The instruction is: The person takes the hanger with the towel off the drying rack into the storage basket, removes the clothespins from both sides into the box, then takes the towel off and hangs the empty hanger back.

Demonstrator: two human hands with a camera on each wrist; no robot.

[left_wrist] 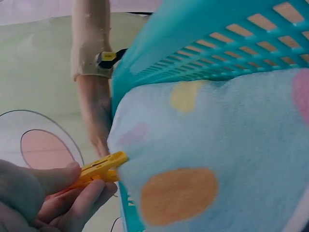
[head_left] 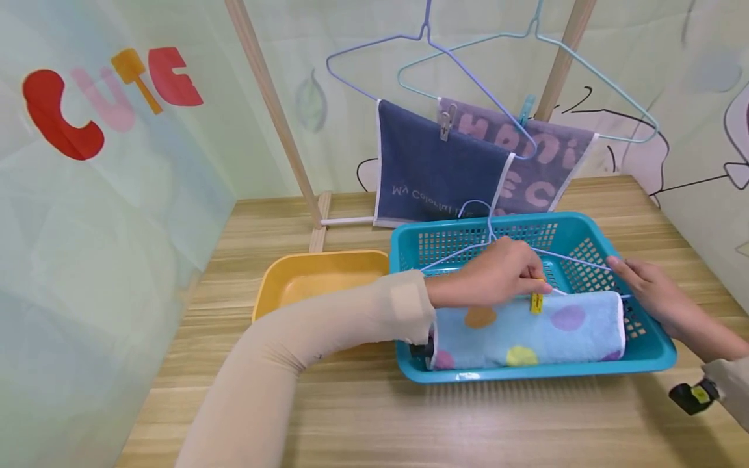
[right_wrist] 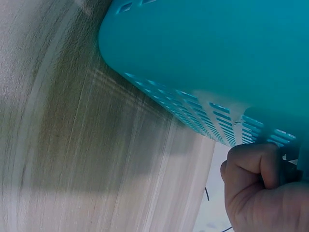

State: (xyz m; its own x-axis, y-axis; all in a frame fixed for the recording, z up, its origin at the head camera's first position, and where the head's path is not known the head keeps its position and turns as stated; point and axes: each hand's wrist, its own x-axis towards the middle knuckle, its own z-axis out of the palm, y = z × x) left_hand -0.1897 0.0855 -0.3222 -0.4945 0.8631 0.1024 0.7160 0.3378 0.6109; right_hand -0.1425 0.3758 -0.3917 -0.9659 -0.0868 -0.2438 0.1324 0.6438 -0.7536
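A light-blue towel (head_left: 526,328) with coloured dots hangs folded over the bar of a lavender hanger (head_left: 456,255), inside and above the teal basket (head_left: 538,374). My left hand (head_left: 497,273) pinches a yellow clothespin (head_left: 536,301) between thumb and fingers. In the left wrist view the clothespin (left_wrist: 101,169) has its tip at the towel's folded edge, by an orange dot. My right hand (head_left: 658,292) grips the hanger's right end beside the basket rim, thumb on top. Its fingers (right_wrist: 248,166) are curled in the right wrist view, where the hanger is hidden.
Behind the basket, a navy cloth (head_left: 435,166) and a purple cloth (head_left: 526,156) hang on hangers, with a grey clip (head_left: 446,123) and a teal clip (head_left: 527,109). A yellow tub (head_left: 322,255) stands left of the basket, near a wooden rack post (head_left: 281,123).
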